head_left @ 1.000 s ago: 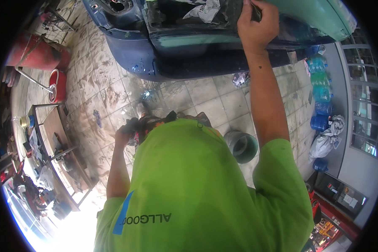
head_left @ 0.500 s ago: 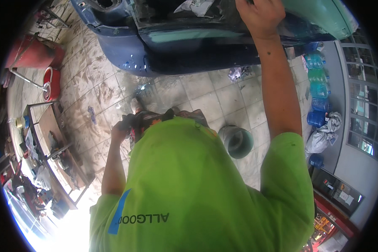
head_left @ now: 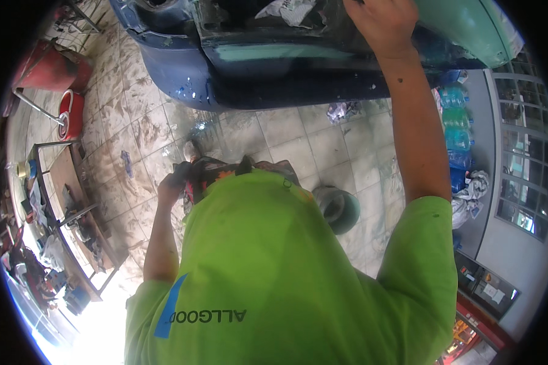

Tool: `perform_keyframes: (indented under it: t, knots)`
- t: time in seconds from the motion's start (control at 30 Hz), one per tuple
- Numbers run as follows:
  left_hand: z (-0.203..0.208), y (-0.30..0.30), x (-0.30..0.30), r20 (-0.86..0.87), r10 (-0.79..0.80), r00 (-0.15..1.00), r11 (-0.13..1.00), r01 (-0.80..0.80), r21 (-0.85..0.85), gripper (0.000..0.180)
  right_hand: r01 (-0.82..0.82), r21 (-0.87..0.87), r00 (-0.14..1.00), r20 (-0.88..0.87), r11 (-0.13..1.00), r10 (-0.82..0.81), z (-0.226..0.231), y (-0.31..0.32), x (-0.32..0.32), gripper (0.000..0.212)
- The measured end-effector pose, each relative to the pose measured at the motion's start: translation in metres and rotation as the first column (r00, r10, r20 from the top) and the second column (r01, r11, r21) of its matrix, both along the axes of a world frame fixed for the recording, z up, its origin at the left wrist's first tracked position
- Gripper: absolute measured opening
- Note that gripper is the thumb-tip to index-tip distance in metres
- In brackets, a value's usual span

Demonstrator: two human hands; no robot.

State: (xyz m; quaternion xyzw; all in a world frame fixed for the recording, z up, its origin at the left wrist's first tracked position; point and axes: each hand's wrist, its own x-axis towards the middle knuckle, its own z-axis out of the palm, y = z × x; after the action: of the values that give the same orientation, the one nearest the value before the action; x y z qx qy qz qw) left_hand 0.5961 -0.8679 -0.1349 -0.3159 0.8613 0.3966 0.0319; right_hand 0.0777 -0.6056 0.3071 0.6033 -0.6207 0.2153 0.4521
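In front of me stands a dark blue car body (head_left: 286, 85) with a pale green patch (head_left: 280, 51) along its side. My right hand (head_left: 385, 25) reaches out to the car at the top of the view. Its fingers are curled, and the tips run out of the picture, so whatever they grip is hidden. A crumpled sheet of printed paper (head_left: 291, 12) lies on the car, left of that hand. My left hand (head_left: 170, 187) is lowered beside my patterned shorts (head_left: 208, 172), closed around something dark I cannot make out.
A grey-green bucket (head_left: 346, 213) stands on the dirty tiled floor, right of my body. Large blue and green water bottles (head_left: 460, 139) line the right wall. On the left are a metal-framed bench (head_left: 73, 194) and a red bucket (head_left: 72, 115). Crumpled paper (head_left: 341, 112) lies below the car.
My right hand has shifted slightly to the right against the car, its forearm swinging the same way. The left hand stays low at my side. The view has turned a little.
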Motion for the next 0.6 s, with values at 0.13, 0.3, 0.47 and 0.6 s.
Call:
perform_keyframes:
  t: [0.13, 0.3, 0.47, 0.6]
  knots:
    - [0.007, 0.004, -0.002, 0.171, 0.201, 0.965, 0.938, -0.240, 0.249, 0.024, 0.083, 0.037, 0.995, -0.051, 0.996, -0.081, 0.006, -0.009, 0.004, 0.029]
    - [0.018, 0.006, -0.009, 0.074, 0.024, 0.997, 0.997, -0.029, 0.073, 0.026, -0.112, 0.055, 0.975, -0.186, 0.992, 0.121, 0.016, -0.017, 0.000, 0.025]
    - [0.020, 0.009, -0.013, 0.092, 0.237, 0.967, 0.932, -0.253, 0.258, 0.026, -0.077, 0.104, 0.966, -0.237, 0.992, 0.100, 0.027, -0.022, -0.001, 0.022]
    - [0.022, 0.012, -0.015, -0.025, 0.147, 0.989, 0.981, -0.142, 0.133, 0.026, -0.189, 0.147, 0.921, -0.316, 0.971, 0.227, 0.032, -0.059, 0.013, 0.012]
